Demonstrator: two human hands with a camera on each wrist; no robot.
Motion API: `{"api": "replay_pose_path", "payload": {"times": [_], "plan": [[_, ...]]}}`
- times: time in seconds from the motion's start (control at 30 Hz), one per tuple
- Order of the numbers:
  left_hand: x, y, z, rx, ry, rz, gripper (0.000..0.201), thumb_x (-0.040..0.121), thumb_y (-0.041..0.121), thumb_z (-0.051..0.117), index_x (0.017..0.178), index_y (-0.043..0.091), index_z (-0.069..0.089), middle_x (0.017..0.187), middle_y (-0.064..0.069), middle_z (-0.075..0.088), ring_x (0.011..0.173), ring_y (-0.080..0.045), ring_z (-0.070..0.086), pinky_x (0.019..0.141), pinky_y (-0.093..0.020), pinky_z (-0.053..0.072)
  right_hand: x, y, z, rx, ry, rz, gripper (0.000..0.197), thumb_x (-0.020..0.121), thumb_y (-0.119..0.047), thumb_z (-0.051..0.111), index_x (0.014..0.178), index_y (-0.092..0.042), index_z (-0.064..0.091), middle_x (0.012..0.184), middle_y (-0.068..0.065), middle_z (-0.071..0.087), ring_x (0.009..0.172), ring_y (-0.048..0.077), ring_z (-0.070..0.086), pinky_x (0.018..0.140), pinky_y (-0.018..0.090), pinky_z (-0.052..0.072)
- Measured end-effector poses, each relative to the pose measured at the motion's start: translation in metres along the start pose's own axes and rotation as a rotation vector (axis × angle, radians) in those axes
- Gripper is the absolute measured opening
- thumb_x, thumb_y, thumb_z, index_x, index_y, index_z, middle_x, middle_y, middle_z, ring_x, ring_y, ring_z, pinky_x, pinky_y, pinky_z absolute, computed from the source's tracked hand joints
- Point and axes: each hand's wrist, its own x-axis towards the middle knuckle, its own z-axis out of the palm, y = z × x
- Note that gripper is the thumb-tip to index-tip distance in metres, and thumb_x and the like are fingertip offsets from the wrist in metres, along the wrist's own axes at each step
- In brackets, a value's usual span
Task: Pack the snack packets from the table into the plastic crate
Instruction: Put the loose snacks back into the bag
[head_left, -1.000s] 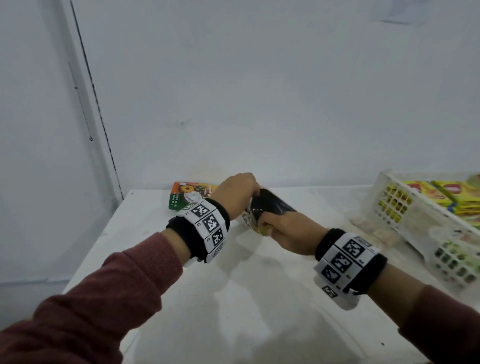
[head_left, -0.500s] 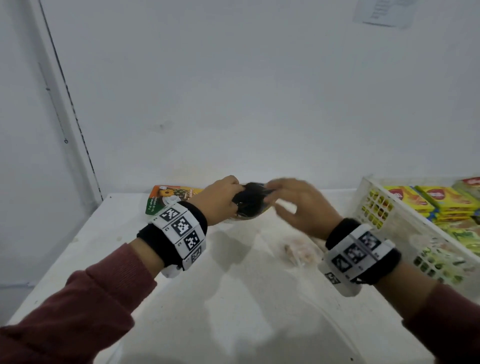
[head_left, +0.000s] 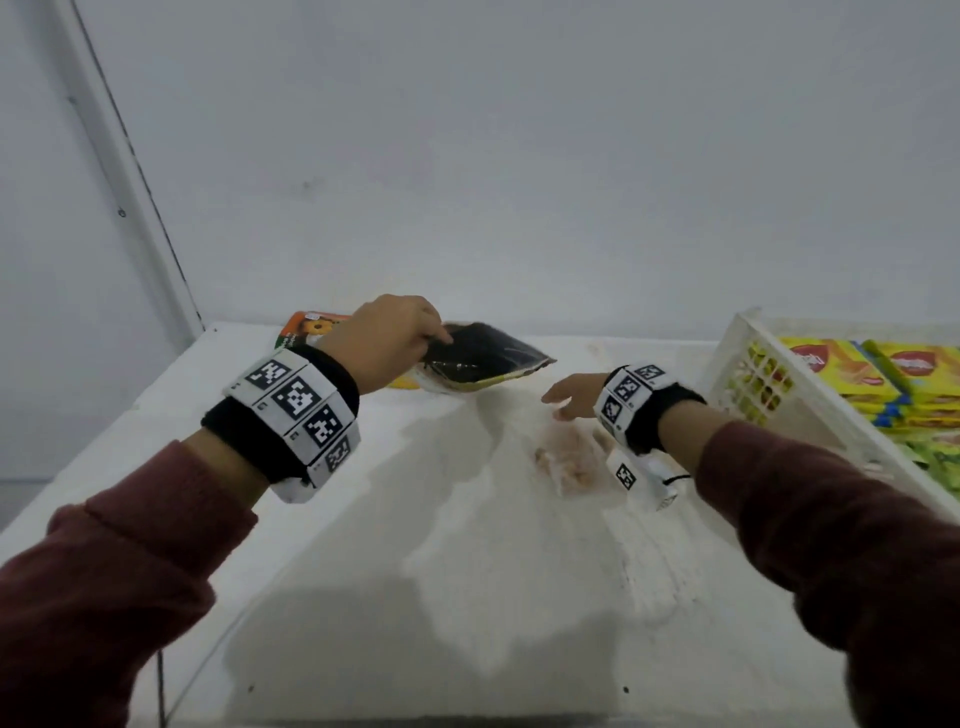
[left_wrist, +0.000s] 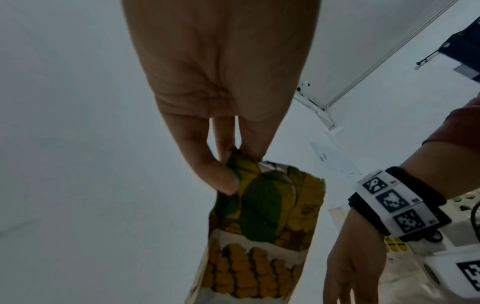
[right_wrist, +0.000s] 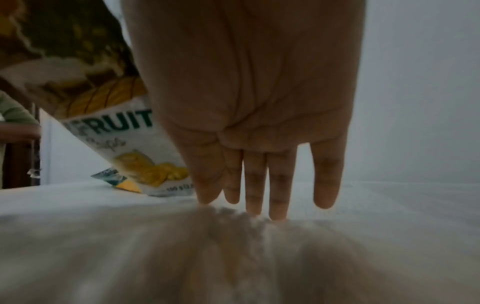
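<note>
My left hand (head_left: 410, 338) pinches the top corner of a fruit crisp packet (head_left: 483, 358), dark on its back, yellow and green on its front (left_wrist: 262, 222), held just above the white table (head_left: 363, 519). My right hand (head_left: 569, 397) is open with straight fingers (right_wrist: 259, 185), fingertips touching the table right of the packet (right_wrist: 124, 139). A second orange and green packet (head_left: 311, 330) lies behind my left hand. The white plastic crate (head_left: 753, 384) stands at the right with yellow packets (head_left: 841, 364) inside.
A faint pinkish stain or clear wrapper (head_left: 569, 462) lies on the table by my right wrist. A white wall (head_left: 519, 156) rises right behind the table. The table's left edge (head_left: 104, 441) drops off near the wall corner.
My right hand let go of the dark packet and dropped to the table on the right. The left hand kept the packet and lifted it a little.
</note>
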Motion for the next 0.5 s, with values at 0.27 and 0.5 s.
{"api": "replay_pose_path", "payload": {"times": [0.27, 0.5], "plan": [[-0.002, -0.006, 0.006, -0.079, -0.012, -0.024, 0.031, 0.093, 0.009, 0.048, 0.119, 0.014, 0.063, 0.126, -0.004, 0.057, 0.110, -0.020, 0.053, 0.082, -0.016, 0.029, 0.028, 0.001, 0.004, -0.106, 0.014, -0.082, 0.037, 0.091, -0.011, 0.052, 0.128, -0.009, 0.054, 0.127, 0.010, 0.053, 0.117, 0.025, 0.051, 0.091, 0.025, 0.038], [0.001, -0.001, 0.005, -0.055, -0.030, -0.030, 0.034, 0.092, 0.012, 0.050, 0.125, 0.019, 0.058, 0.128, 0.002, 0.054, 0.105, -0.012, 0.049, 0.062, -0.002, 0.028, 0.024, 0.000, -0.012, -0.102, -0.066, -0.166, 0.011, 0.086, -0.002, 0.055, 0.095, -0.007, 0.059, 0.084, -0.001, 0.053, 0.084, 0.015, 0.047, 0.059, 0.020, 0.036]]}}
